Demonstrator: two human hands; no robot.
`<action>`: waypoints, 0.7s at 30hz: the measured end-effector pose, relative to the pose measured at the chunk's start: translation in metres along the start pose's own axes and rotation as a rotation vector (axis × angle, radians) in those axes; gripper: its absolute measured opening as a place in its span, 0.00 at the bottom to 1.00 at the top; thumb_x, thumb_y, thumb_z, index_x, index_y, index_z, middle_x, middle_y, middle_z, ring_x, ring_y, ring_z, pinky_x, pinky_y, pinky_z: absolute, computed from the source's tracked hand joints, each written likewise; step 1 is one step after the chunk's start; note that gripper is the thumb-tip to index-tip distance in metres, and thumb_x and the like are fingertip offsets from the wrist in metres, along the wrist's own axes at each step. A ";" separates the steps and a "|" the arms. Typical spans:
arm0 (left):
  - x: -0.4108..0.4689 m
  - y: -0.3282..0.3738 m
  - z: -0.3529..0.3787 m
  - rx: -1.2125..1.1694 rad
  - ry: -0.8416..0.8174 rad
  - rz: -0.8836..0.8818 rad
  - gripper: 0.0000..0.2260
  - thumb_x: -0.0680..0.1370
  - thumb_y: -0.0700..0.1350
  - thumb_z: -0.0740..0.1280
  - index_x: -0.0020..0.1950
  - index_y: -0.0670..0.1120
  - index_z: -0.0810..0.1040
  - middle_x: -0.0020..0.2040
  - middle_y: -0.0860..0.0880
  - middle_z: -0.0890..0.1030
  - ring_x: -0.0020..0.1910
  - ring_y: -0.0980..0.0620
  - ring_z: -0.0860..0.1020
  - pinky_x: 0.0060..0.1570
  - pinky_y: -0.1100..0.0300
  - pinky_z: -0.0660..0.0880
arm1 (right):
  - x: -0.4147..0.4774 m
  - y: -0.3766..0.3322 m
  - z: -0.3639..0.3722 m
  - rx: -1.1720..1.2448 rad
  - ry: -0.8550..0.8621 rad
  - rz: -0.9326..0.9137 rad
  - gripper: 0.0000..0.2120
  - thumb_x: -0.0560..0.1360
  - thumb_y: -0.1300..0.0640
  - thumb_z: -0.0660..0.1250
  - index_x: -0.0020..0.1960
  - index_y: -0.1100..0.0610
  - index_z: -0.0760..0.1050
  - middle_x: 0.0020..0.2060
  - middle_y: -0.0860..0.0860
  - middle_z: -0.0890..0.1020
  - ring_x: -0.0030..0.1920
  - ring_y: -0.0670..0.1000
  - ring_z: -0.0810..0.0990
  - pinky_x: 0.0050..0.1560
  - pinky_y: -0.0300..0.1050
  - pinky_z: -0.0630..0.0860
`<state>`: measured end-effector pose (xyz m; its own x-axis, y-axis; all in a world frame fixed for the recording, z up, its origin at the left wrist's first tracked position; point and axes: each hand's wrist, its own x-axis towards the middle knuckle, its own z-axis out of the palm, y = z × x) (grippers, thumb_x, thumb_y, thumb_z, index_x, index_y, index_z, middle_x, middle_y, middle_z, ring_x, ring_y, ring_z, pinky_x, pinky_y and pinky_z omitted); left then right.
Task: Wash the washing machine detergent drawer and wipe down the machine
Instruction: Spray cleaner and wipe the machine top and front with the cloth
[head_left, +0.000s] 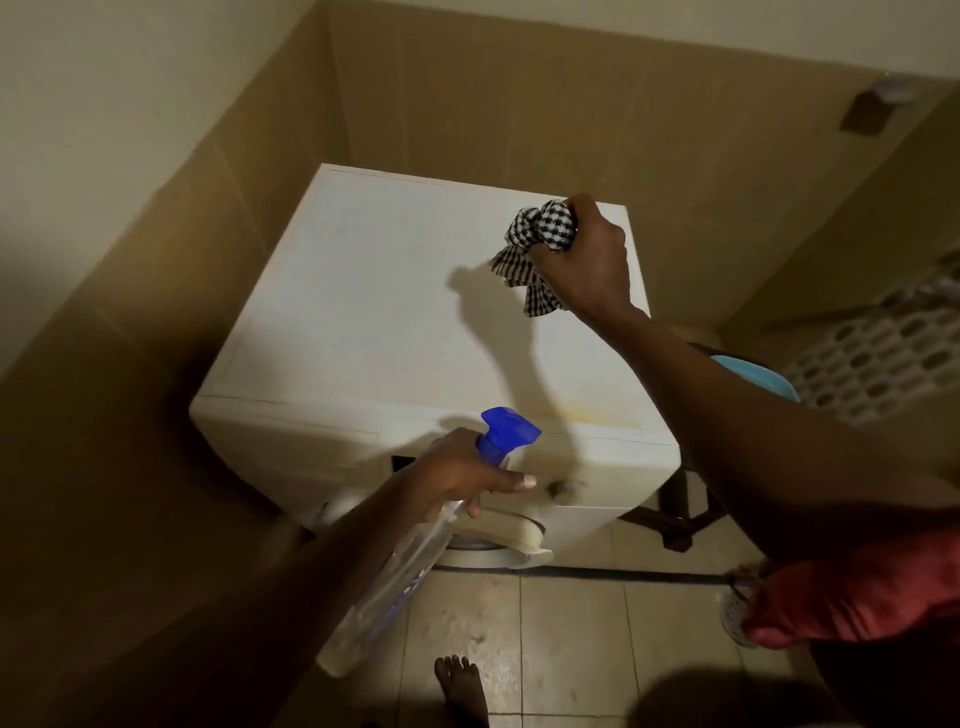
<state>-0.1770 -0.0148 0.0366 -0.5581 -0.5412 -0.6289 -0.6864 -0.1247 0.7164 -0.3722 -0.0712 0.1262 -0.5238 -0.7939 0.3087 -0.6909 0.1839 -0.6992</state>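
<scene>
So the only real container in sight was the spray bottle (395, 566), clear plastic with a blue trigger head, and it looked like it had a bit of pale liquid sitting at the low end, though the blur made that hard to call. The left hand (457, 480) had its fingers (511, 480) wrapped tight around the neck just under the trigger. The bottle was tilted, long axis running from near-left up to far-right, with the nozzle pointing over the near edge of the washing machine (363, 322).

The machine itself was white, kind of yellowed along the near-right part of the top, sitting in a corner between tan tiled walls. Top surface was flat and bare apart from shadows. A dark open slot (402, 462) showed on the left of the front panel, just past the left wrist. The round door (498, 535) was below that, low on the front.

The right hand (587, 254) was over the far-right part of the top, fingers clenched around a bunched black-and-white checked cloth (535, 254), loose ends hanging down. Couldn't tell if the cloth actually touched the surface.

A bare foot (462, 686) stood on the tiled floor (571, 623) near the machine, and a blue tub (763, 376) sat off to the right.
</scene>
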 end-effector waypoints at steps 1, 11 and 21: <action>0.005 0.004 0.008 -0.003 -0.018 0.004 0.20 0.69 0.55 0.78 0.48 0.43 0.77 0.32 0.46 0.76 0.25 0.53 0.74 0.27 0.66 0.68 | 0.001 0.007 -0.006 -0.008 0.008 0.000 0.16 0.68 0.53 0.69 0.53 0.57 0.73 0.40 0.46 0.78 0.42 0.51 0.78 0.40 0.41 0.69; 0.034 0.048 0.052 -0.085 -0.097 0.100 0.23 0.67 0.55 0.79 0.50 0.37 0.82 0.35 0.48 0.82 0.23 0.54 0.74 0.27 0.65 0.69 | -0.014 0.072 -0.060 -0.011 0.069 0.069 0.16 0.69 0.54 0.70 0.55 0.56 0.74 0.42 0.45 0.79 0.42 0.46 0.77 0.39 0.35 0.67; 0.006 0.012 -0.012 -0.325 0.000 0.194 0.11 0.72 0.44 0.75 0.49 0.39 0.79 0.38 0.42 0.81 0.31 0.50 0.75 0.34 0.57 0.75 | -0.149 0.153 -0.061 -0.295 0.029 0.063 0.16 0.72 0.54 0.69 0.59 0.56 0.78 0.51 0.54 0.81 0.50 0.52 0.79 0.48 0.44 0.77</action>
<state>-0.1829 -0.0301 0.0449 -0.6636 -0.5803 -0.4722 -0.3844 -0.2770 0.8806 -0.4301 0.1104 0.0130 -0.5811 -0.7597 0.2918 -0.7693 0.3958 -0.5016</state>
